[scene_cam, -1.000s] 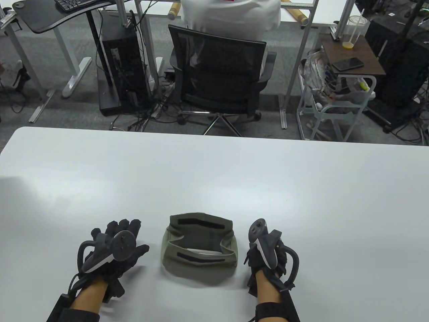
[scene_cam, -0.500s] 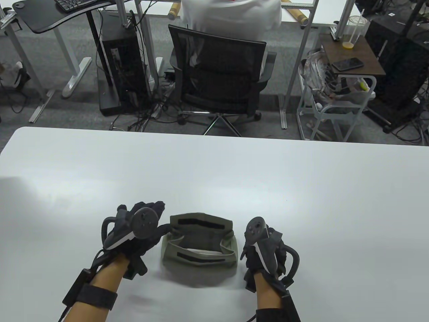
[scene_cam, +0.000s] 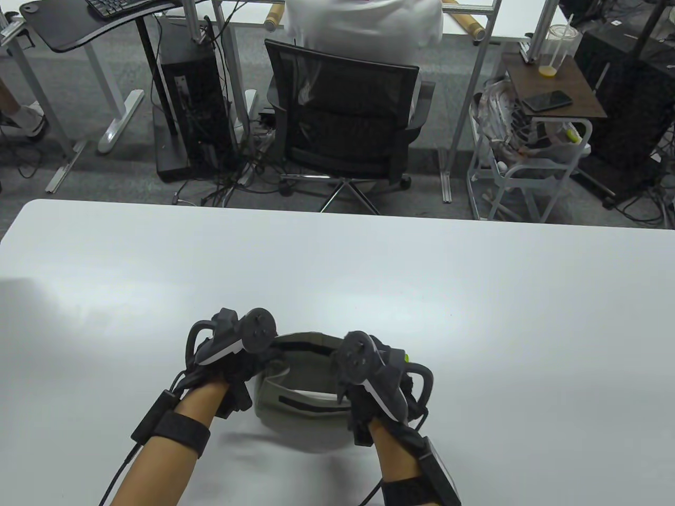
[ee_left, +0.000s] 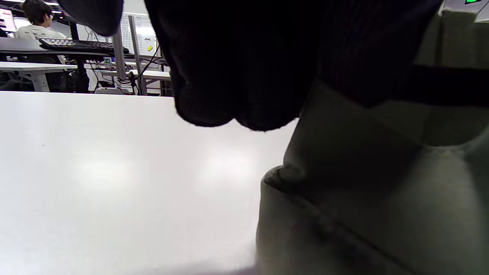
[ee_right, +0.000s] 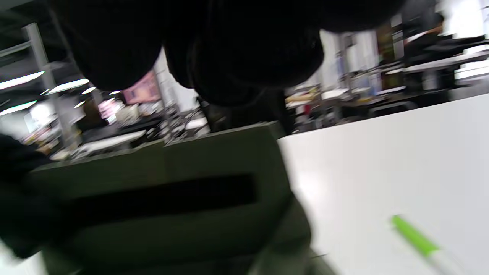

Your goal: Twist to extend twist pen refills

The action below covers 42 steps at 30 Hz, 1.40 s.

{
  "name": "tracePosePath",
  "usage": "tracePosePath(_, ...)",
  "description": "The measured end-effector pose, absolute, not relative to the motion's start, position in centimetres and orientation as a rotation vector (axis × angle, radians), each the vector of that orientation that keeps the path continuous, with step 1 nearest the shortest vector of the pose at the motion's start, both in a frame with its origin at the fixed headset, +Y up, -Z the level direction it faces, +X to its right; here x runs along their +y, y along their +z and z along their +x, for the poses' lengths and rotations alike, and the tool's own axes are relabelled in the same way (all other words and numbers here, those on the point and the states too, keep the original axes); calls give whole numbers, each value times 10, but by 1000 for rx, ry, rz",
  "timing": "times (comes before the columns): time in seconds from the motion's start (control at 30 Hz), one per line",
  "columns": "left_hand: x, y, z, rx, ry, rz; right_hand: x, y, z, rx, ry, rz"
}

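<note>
An olive green fabric pouch [scene_cam: 300, 403] with black velcro strips lies open on the white table [scene_cam: 474, 295] near its front edge. My left hand [scene_cam: 257, 365] is at the pouch's left rim; in the left wrist view its fingers [ee_left: 237, 76] hang over the pouch wall [ee_left: 363, 198]. My right hand [scene_cam: 352, 380] is over the pouch's right side, its fingers hidden under the tracker. In the right wrist view a green pen [ee_right: 414, 236] lies on the table right of the pouch [ee_right: 164, 198]. A green speck [scene_cam: 406, 357] shows by the right tracker. Neither hand's grip can be seen.
The table's far edge [scene_cam: 337, 208] runs across the middle of the table view. Behind it stand a black office chair [scene_cam: 343, 121], a computer tower [scene_cam: 190, 100] and a white cart [scene_cam: 532, 158].
Both hands have moved inward onto the pouch: the left from the table at its left to its left rim, the right from beside it to over its right side.
</note>
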<state>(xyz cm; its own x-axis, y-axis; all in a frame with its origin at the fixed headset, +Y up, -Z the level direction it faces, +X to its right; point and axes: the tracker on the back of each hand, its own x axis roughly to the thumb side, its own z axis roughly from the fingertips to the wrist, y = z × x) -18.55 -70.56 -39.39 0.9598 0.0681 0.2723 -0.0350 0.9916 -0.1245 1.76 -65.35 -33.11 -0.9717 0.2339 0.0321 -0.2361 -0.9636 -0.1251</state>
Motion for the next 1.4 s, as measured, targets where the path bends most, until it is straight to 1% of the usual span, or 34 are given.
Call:
tracePosePath(0.07, -706, -394, -185, -282, 47, -117, -662, -340, 0, -94, 2972, 73)
tracePosePath(0.1, -707, -394, -185, -277, 50, -123, -670, -346, -10, -30, 3031, 140)
tracePosePath(0.2, -707, -395, -185, -271, 53, -125, -695, -353, -27, 82, 3163, 228)
tracePosePath(0.27, -707, -395, -185, -271, 48, -122, -707, -352, -28, 115, 3197, 220)
tracePosePath(0.4, -709, -396, -187, -260, 60, -120, -733, -344, -20, 275, 3161, 273)
tracePosePath(0.47, -709, -397, -186, -257, 60, -120, -740, -338, -18, 294, 3171, 262)
tracePosePath(0.53, -710, -398, -184, -255, 47, -112, -746, -332, -21, 375, 3197, 289)
tracePosePath(0.63, -710, -398, -185, -250, 54, -117, -750, -328, -24, 315, 3232, 332)
tracePosePath(0.67, -710, -398, -185, -247, 57, -125, -752, -328, -23, 327, 3220, 333)
tracePosePath(0.8, -711, -398, -184, -252, 47, -120, -754, -329, -20, 245, 3184, 334)
tracePosePath(1.13, -712, -399, -184, -253, 46, -125, -756, -334, -18, 291, 3140, 298)
tracePosePath(1.27, -712, -399, -183, -249, 43, -127, -755, -335, -18, 251, 3139, 284)
tracePosePath(1.4, -712, -399, -183, -245, 44, -132, -756, -331, -21, 220, 3196, 324)
